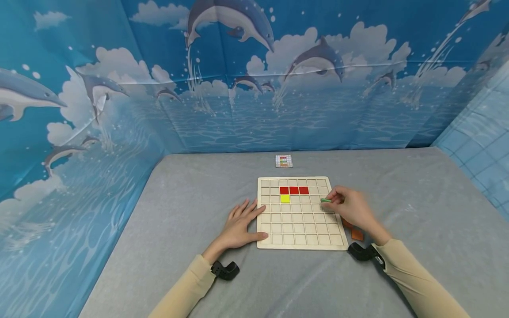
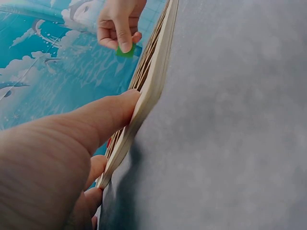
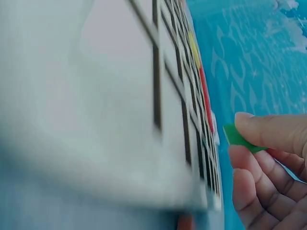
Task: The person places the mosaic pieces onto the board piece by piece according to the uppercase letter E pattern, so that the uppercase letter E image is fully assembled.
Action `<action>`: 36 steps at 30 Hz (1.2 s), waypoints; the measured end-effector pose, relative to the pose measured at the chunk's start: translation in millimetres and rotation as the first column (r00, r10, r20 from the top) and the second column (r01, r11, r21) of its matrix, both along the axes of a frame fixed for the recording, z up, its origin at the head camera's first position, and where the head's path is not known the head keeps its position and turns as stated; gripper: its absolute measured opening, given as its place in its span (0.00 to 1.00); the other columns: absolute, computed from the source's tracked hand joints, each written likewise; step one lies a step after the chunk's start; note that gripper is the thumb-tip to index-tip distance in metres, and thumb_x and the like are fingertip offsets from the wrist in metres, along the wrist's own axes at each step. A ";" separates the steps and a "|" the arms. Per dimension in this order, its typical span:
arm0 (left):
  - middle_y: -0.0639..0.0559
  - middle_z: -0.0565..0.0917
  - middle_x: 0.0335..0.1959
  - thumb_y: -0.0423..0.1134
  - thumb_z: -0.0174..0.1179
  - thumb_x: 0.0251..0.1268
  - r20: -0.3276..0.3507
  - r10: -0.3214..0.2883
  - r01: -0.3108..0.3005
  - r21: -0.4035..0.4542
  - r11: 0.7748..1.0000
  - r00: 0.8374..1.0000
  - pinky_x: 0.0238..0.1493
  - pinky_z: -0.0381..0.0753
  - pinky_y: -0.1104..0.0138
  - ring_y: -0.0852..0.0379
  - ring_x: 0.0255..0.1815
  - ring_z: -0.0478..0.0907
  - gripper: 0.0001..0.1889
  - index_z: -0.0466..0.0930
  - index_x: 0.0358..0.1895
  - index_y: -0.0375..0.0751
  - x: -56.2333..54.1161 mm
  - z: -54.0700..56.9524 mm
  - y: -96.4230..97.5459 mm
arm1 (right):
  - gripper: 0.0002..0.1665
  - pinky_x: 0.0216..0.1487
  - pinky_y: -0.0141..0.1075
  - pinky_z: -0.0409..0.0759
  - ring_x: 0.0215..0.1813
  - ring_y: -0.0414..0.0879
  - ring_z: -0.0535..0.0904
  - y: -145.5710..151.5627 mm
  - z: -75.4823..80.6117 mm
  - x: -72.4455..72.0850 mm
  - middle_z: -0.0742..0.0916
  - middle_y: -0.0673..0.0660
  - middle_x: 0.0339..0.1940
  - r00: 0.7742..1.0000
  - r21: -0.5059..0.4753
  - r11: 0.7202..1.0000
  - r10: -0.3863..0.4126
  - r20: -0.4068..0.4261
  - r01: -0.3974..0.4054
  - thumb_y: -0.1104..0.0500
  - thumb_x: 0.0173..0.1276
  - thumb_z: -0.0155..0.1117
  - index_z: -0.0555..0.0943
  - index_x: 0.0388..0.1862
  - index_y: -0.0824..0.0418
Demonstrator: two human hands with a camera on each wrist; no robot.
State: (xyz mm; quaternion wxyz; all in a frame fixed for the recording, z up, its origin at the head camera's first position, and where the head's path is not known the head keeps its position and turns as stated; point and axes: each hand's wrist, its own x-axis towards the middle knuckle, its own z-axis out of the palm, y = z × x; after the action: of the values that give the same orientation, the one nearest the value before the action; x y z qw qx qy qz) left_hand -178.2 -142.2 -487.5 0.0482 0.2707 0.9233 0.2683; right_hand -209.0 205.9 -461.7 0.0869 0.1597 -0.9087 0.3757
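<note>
A wooden grid board [image 1: 302,240] lies on the table. Three red square tiles [image 1: 294,191] fill cells side by side in an upper row, and a yellow tile [image 1: 285,198] sits under the leftmost red one. My right hand [image 1: 351,207] pinches a green tile [image 3: 240,139] between thumb and fingertips, raised over the board's right side. On the left edge of the board rests my left hand [image 1: 240,225], fingers spread, its thumb [image 2: 110,112] touching the rim in the left wrist view.
Orange tiles [image 1: 357,234] lie right of the board, partly hidden by the right hand and forearm. A small card [image 1: 284,161] printed with a coloured grid lies behind the board. A dolphin-print curtain [image 1: 254,110] borders the grey table [image 1: 199,185].
</note>
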 end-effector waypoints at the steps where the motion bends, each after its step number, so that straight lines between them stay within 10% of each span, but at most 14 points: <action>1: 0.49 0.48 0.76 0.61 0.59 0.61 0.001 0.000 0.000 0.000 1.000 1.000 0.69 0.35 0.50 0.48 0.75 0.37 0.41 0.56 0.74 0.51 0.0 0.1 -0.1 | 0.09 0.25 0.35 0.73 0.25 0.42 0.77 -3.9 0.5 -0.4 0.82 0.48 0.24 1.000 -0.010 1.000 0.008 0.011 -0.008 0.61 0.56 0.74 0.80 0.30 0.57; 20: 0.49 0.49 0.76 0.60 0.59 0.60 0.002 0.005 -0.005 -0.001 1.000 1.000 0.69 0.34 0.50 0.48 0.75 0.37 0.40 0.57 0.74 0.52 -0.5 0.4 0.0 | 0.03 0.35 0.37 0.78 0.31 0.41 0.80 -62.5 8.5 -8.3 0.84 0.48 0.30 0.965 -0.063 0.972 0.232 0.125 -0.225 0.66 0.61 0.68 0.84 0.34 0.60; 36: 0.49 0.50 0.76 0.62 0.58 0.60 -0.004 0.007 -0.007 -0.012 1.000 1.000 0.69 0.35 0.50 0.48 0.75 0.37 0.41 0.57 0.74 0.52 -1.5 -1.6 0.0 | 0.04 0.34 0.35 0.78 0.30 0.40 0.79 -84.0 4.7 -11.6 0.84 0.48 0.27 0.955 -0.053 0.963 0.268 0.123 -0.264 0.68 0.59 0.69 0.83 0.31 0.62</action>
State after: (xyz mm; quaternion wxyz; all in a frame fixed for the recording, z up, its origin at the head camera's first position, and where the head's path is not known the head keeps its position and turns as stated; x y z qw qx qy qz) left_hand -179.8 -142.2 -489.1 0.0473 0.2674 0.9260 0.2624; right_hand -220.6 122.0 -457.0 -0.0207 0.2541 -0.8757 0.4100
